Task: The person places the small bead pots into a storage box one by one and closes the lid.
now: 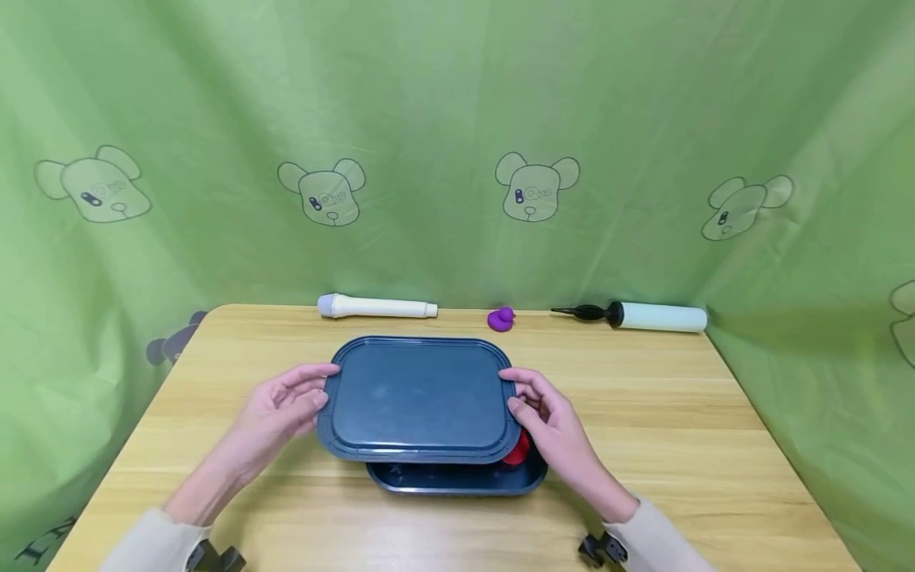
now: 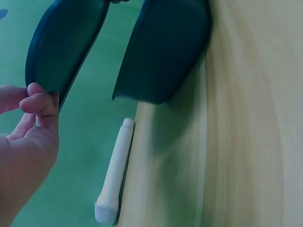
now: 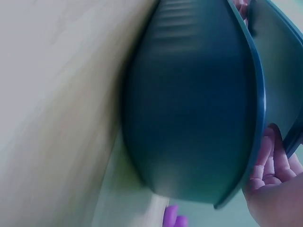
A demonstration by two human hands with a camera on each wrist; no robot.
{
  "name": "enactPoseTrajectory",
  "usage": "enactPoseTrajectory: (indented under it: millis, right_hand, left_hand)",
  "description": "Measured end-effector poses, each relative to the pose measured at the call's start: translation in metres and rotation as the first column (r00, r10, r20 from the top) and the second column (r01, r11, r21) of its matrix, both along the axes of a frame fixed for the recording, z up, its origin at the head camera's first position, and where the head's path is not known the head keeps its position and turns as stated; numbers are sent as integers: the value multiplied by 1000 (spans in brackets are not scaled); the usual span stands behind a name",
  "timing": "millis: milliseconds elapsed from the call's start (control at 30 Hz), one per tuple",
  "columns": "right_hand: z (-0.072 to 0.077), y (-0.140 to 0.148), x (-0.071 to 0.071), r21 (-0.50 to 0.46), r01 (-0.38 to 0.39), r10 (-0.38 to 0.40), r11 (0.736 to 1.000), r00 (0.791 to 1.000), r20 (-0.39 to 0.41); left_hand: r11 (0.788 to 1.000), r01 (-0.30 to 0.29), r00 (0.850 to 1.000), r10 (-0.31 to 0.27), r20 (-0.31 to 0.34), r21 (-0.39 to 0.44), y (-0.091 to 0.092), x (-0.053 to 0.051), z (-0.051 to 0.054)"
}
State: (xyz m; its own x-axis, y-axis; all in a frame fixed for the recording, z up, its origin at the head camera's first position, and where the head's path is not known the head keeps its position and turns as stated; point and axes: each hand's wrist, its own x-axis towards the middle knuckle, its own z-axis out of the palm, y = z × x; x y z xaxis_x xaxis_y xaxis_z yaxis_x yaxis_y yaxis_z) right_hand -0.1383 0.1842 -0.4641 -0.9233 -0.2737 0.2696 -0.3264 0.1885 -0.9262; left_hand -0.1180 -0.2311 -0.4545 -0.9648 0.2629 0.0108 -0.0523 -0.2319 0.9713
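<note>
My left hand (image 1: 282,405) and right hand (image 1: 546,417) pinch opposite short ends of a dark blue lid (image 1: 422,397), thumbs toward me and fingers at the edge. The lid hangs above a matching dark blue box (image 1: 457,481), with a gap between them in both wrist views. The box (image 2: 165,52) stands on the table, and its near rim shows below the lid. Something red (image 1: 518,451) lies inside at the right end; the lid hides most of the interior. In the right wrist view the box's side wall (image 3: 194,104) fills the middle.
Along the table's back edge lie a white microphone-shaped thing (image 1: 379,307), a purple rubber duck (image 1: 502,319) and a hand pump (image 1: 643,316) with a black nozzle and pale barrel. A green curtain (image 1: 429,95) printed with bear heads hangs behind the wooden table (image 1: 679,429).
</note>
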Motion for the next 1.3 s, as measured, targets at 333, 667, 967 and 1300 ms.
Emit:
enactPoseTrajectory:
  millis: [333, 667, 967, 1300]
  right_hand:
    - [1, 23, 2, 37, 55, -54, 998, 998, -25]
    - [0, 35, 1, -27, 68, -68, 997, 997, 22]
    - [3, 37, 1, -120, 205, -202, 971, 979, 38]
    - [11, 43, 6, -176, 241, -247, 954, 969, -15]
  left_hand:
    - [996, -74, 995, 70, 71, 56, 37, 1, -4]
    - [992, -124, 988, 120, 95, 37, 57, -3, -6]
    - [980, -193, 979, 196, 63, -51, 62, -2, 3]
    - [962, -222, 975, 216, -56, -156, 56, 2, 8]
